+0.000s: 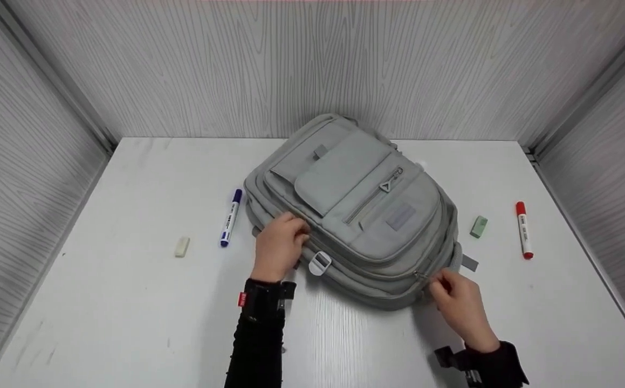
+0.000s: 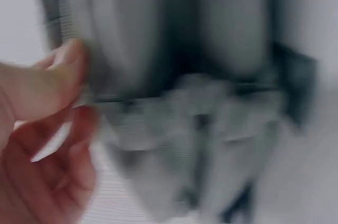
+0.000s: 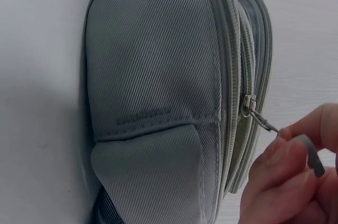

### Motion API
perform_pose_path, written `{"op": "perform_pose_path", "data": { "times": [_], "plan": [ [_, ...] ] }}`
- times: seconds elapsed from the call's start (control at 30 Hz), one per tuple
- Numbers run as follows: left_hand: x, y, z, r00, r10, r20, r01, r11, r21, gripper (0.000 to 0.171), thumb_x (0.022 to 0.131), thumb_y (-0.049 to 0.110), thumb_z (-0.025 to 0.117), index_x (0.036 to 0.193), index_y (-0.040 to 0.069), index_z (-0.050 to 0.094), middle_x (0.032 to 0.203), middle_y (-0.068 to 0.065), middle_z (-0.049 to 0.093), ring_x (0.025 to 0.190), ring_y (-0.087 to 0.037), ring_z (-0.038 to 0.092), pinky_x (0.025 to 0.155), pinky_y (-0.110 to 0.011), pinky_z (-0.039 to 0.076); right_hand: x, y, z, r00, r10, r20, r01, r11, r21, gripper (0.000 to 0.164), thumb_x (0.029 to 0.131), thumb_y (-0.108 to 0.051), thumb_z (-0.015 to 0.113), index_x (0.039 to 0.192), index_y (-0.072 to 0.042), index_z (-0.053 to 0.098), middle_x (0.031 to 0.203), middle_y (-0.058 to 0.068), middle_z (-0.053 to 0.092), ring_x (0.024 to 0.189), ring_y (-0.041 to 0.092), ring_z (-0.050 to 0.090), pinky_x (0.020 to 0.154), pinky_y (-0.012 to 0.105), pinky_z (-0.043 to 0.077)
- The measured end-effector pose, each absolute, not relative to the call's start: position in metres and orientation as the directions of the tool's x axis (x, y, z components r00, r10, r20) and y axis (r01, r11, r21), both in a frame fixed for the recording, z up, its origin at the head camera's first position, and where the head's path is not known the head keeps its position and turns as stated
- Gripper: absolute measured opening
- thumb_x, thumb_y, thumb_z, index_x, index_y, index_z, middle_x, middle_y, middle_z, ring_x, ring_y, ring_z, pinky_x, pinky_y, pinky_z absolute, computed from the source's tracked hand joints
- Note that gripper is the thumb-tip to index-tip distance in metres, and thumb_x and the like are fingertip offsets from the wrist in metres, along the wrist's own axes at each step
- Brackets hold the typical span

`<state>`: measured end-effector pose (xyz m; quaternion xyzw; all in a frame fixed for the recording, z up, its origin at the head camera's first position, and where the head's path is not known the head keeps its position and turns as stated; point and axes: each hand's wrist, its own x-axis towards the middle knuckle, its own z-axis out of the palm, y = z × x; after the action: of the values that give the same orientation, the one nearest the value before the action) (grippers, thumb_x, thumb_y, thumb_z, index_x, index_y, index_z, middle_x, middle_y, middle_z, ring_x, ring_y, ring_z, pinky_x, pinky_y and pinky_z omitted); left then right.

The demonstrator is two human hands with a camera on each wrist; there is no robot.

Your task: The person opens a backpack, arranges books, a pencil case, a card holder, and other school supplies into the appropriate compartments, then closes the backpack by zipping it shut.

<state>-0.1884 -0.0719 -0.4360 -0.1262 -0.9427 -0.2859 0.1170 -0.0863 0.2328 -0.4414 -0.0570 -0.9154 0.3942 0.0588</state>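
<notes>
A grey backpack point(image 1: 355, 205) lies front side up on the white table, slanted across its middle. My right hand point(image 1: 458, 302) is at its lower right corner and pinches a zipper pull point(image 3: 262, 122) between thumb and fingers. In the right wrist view the metal slider point(image 3: 247, 105) sits on the zipper track, with part of the teeth spread below it. My left hand point(image 1: 280, 245) pinches the fabric along the bag's near left edge. The left wrist view is blurred, but thumb and fingertips point(image 2: 74, 57) meet at the grey fabric there.
Left of the bag lie a blue marker point(image 1: 231, 218) and a white eraser point(image 1: 181, 247). A green eraser point(image 1: 479, 227) and a red marker point(image 1: 524, 230) lie to its right. A white buckle point(image 1: 320, 263) hangs on the bag's near side. Grey wood-patterned panels point(image 1: 312, 70) enclose the table.
</notes>
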Motion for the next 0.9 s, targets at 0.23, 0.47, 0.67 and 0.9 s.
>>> {"op": "perform_pose_path", "data": {
  "times": [0.23, 0.47, 0.67, 0.9],
  "plan": [
    [-0.152, -0.020, -0.408, -0.840, 0.427, 0.334, 0.538, 0.732, 0.417, 0.009, 0.084, 0.021, 0.075, 0.091, 0.015, 0.075, 0.091, 0.002, 0.072, 0.084, -0.014, 0.069, 0.079, -0.027, 0.057, -0.085, 0.226, -0.441, -0.994, 0.086, 0.070, 0.005, 0.665, -0.747, 0.022, 0.095, -0.003, 0.058, 0.073, -0.007, 0.057, 0.057, -0.004, 0.048, 0.048, 0.001, 0.044, 0.050, 0.020, 0.037],
    [-0.119, 0.040, -0.428, -0.654, 0.573, 0.494, 0.668, 0.744, 0.021, 0.007, 0.082, 0.027, 0.077, 0.079, 0.022, 0.074, 0.078, 0.009, 0.062, 0.067, -0.006, 0.061, 0.051, -0.020, 0.048, -0.085, 0.222, -0.440, -0.989, 0.060, 0.134, -0.059, 0.674, -0.736, 0.025, 0.094, -0.003, 0.061, 0.071, -0.009, 0.056, 0.055, -0.006, 0.046, 0.046, 0.000, 0.043, 0.047, 0.021, 0.037],
    [-0.112, 0.061, -0.446, -0.633, 0.518, 0.576, 0.577, 0.811, -0.096, 0.010, 0.081, 0.023, 0.077, 0.074, 0.023, 0.070, 0.078, 0.007, 0.058, 0.064, -0.007, 0.057, 0.045, -0.020, 0.044, -0.086, 0.220, -0.436, -0.989, 0.048, 0.142, -0.072, 0.679, -0.731, 0.024, 0.094, -0.003, 0.061, 0.071, -0.009, 0.057, 0.055, -0.005, 0.048, 0.046, -0.001, 0.043, 0.047, 0.021, 0.037],
    [-0.114, 0.070, -0.463, -0.620, 0.432, 0.655, 0.515, 0.854, -0.076, 0.012, 0.078, 0.026, 0.080, 0.076, 0.022, 0.069, 0.076, 0.008, 0.058, 0.062, -0.006, 0.056, 0.045, -0.019, 0.043, -0.086, 0.220, -0.434, -0.988, 0.026, 0.152, -0.097, 0.663, -0.743, 0.023, 0.094, -0.003, 0.061, 0.073, -0.009, 0.058, 0.057, -0.006, 0.050, 0.048, -0.001, 0.043, 0.047, 0.021, 0.036]
  ]
}}
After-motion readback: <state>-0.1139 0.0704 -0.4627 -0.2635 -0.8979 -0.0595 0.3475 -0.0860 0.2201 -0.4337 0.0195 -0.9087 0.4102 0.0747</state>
